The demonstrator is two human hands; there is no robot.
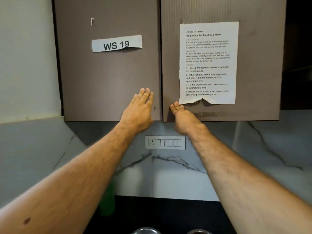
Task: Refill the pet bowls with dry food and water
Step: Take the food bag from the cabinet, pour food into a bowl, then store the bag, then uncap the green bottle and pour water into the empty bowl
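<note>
Your left hand [141, 107] presses flat, fingers straight, on the left brown-grey cupboard door [108, 70]; your right hand [183, 118] lies extended on the right door [253, 65], beside the white printed task sheet [208, 63]. Two round metal bowl rims [146, 231] peek up at the bottom edge on the black counter [168, 211], below a grey switch plate [165, 142] on the marble wall.

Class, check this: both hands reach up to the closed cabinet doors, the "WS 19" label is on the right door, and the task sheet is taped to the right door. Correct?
Not quite. The head view shows the "WS 19" label on the left door; the task sheet is on the right door. Both hands do reach up.

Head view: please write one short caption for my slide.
Both hands, left hand and right hand, reach flat to the closed cabinet doors, beside a taped task sheet.
</note>
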